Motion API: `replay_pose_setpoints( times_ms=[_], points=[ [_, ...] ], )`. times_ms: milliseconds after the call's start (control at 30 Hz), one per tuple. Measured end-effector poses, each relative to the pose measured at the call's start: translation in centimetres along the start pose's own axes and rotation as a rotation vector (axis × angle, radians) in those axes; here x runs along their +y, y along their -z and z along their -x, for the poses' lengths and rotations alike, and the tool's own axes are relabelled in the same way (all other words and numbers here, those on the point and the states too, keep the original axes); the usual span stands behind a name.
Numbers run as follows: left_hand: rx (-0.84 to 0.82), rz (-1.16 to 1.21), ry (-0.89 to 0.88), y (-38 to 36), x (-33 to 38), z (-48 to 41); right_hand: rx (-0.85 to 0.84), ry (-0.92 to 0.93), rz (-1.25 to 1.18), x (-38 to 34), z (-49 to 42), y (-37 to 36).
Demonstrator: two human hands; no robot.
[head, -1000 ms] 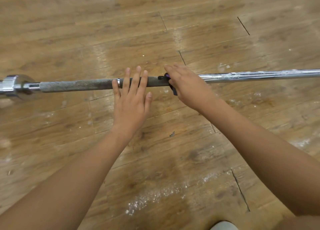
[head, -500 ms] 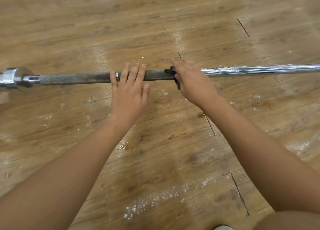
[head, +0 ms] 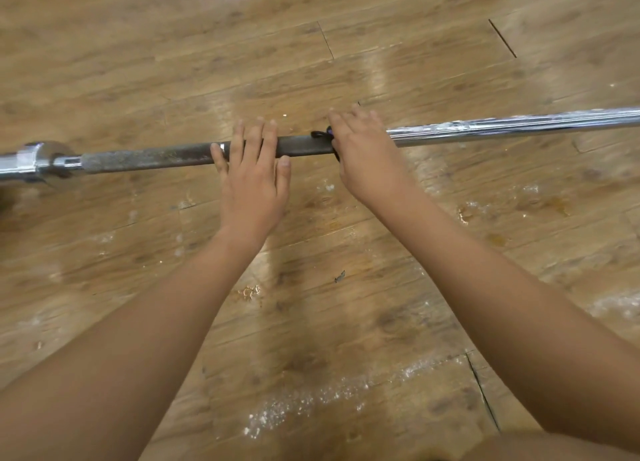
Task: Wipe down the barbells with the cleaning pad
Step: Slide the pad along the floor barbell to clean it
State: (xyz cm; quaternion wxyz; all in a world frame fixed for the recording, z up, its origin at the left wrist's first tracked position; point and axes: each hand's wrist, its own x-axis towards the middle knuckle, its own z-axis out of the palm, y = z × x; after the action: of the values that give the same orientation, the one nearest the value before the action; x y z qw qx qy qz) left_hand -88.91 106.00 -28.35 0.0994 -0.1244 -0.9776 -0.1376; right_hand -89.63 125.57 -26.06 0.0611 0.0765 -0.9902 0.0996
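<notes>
Left hand [head: 252,183]: you are pinning the long steel barbell [head: 156,157], flat fingers now together.
Right hand [head: 367,159]: clamping the dark purple-edged cleaning pad [head: 322,135], barely advancing; scrubbing one patch.

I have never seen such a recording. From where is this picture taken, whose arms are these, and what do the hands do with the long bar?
There is no machine: a person wears a camera on the head, so you look down along their own arms. A long metal barbell lies across the brown wooden floor, dull grey at left, shiny at right. The left hand rests on it with straight fingers. The right hand curls over the bar, its grip holding a dark cleaning pad, mostly hidden, against it. White dust speckles the floor.
</notes>
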Motion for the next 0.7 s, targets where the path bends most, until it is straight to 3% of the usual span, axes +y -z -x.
replay_pose_setpoints(
  times_ms=[167, 300, 500, 700],
  points=[
    [0.004, -0.029, 0.016, -0.4, 0.1, -0.9, -0.066, 0.093, -0.029, 0.1, -1.7, 0.4],
    [-0.005, -0.027, 0.033, -0.5, 0.0, -1.9, 0.029, 0.050, -0.005, 2.4, -0.8, 0.6],
    [0.030, -0.001, 0.072, -1.1, 0.3, -3.8, -0.250, 0.007, 0.035, 0.9, -5.4, 3.1],
    [0.110, 0.023, 0.062, -2.2, 0.0, -5.6, -0.205, 0.096, 0.082, 1.6, -4.7, 1.7]
  ],
)
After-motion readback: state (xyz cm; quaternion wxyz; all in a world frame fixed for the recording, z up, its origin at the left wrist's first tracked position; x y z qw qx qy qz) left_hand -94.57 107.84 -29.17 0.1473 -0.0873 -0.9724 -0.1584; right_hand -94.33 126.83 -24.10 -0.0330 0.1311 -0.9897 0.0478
